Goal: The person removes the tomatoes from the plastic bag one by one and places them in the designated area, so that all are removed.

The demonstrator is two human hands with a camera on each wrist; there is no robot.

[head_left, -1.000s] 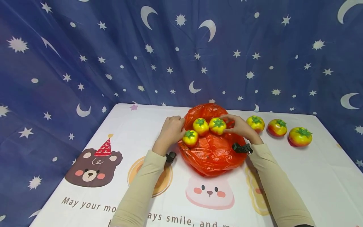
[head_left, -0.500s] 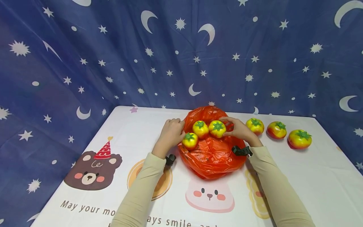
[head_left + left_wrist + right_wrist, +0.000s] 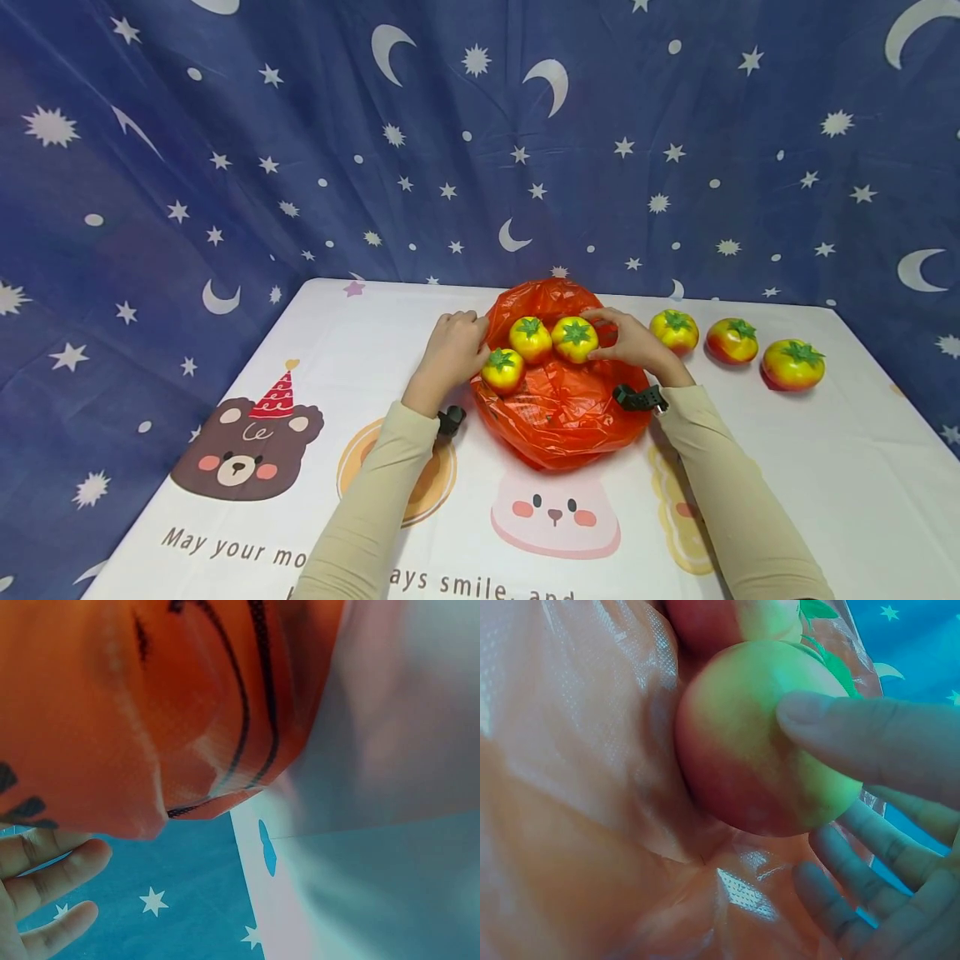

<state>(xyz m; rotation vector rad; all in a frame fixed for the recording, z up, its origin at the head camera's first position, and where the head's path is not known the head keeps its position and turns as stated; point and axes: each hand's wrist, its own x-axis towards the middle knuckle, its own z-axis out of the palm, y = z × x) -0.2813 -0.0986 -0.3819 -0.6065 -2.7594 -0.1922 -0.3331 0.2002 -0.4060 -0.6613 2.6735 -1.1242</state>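
Observation:
A crinkled red plastic bag [image 3: 562, 425] lies opened out on the table, with three yellow-and-red toy tomatoes grouped in its mouth. My left hand [image 3: 452, 348] holds the bag's left rim beside the left tomato [image 3: 503, 372]; its thumb is hidden by the bag in the left wrist view, where several fingers [image 3: 56, 919] show below the plastic. At the right tomato [image 3: 575, 340], my right hand [image 3: 628, 340] has its thumb on the near side and fingers around the far side. The middle tomato [image 3: 530, 340] sits between the other two, against the right one.
To the right of the bag, three more toy tomatoes stand in a row: a near one [image 3: 674, 332], a middle one [image 3: 732, 342] and a far-right one [image 3: 792, 365]. A printed white cloth [image 3: 840, 467] covers the table. A blue star-patterned curtain [image 3: 450, 108] hangs behind.
The head view has tilted very slightly. Both hands, the bag and the tomatoes keep their places.

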